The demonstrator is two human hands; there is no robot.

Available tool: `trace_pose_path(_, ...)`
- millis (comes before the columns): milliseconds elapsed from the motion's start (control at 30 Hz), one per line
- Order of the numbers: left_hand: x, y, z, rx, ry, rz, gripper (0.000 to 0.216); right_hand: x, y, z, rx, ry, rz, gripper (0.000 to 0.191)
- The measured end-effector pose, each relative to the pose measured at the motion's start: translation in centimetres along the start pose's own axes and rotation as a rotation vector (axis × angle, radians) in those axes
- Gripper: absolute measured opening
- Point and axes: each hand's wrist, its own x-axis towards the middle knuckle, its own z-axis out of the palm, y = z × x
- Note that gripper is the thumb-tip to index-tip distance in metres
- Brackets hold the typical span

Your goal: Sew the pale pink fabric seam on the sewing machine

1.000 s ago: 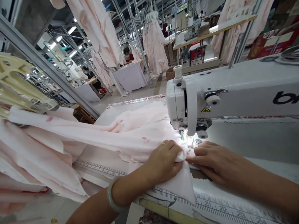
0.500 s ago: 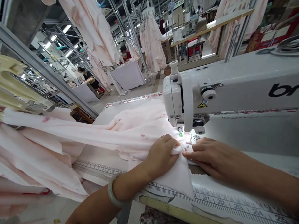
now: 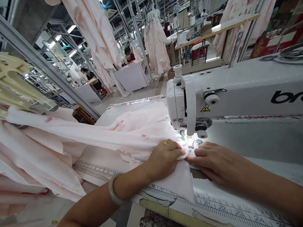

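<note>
Pale pink fabric (image 3: 130,137): a long, crumpled length with darker pink marks, lying across the table and running up under the machine's presser foot; at the near side, a flap hangs down over the ruler tape, and more folds spill off to the left.

Left hand (image 3: 164,157): half closed, fingers curled over a gathered fold of the fabric and gripping it just in front of the presser foot; a gold ring (image 3: 165,143) sits on one finger and a pale jade bangle (image 3: 113,193) on the wrist.

Right hand (image 3: 214,163): open, fingers lying together and almost flat, with the fingertips (image 3: 193,159) pressing the fabric right beside the left hand.

Sewing machine (image 3: 243,87): white industrial head with a yellow warning sticker (image 3: 205,109), its presser foot (image 3: 182,135) lit and resting on the fabric, close to both hands.

Table (image 3: 108,120): white top, with a ruler tape (image 3: 220,207) along its near edge.

Beyond: pale pink garments (image 3: 156,43) hang on metal racks, and two masked co-workers (image 3: 127,55) sit at white tables (image 3: 131,77) further down the workshop.
</note>
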Motion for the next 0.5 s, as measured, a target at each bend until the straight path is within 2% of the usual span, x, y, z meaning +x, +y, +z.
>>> trace_pose_path(100,0.2,0.1,0.5,-0.028,-0.021,-0.061,0.022,0.0,-0.1,0.0,-0.003,0.006,-0.008,0.031)
trace_pose_path(167,0.3,0.2,0.6,-0.012,-0.042,-0.047,0.021,0.0,-0.1,0.1,-0.003,0.011,-0.013,0.03)
trace_pose_path(367,0.7,0.7,-0.4,0.13,-0.241,0.045,0.02,0.0,-0.3,-0.2,0.01,0.042,-0.016,0.03)
trace_pose_path(500,0.6,1.1,-1.0,0.204,-0.262,0.063,0.018,0.1,0.1,-0.5,-0.062,0.198,-0.043,0.03)
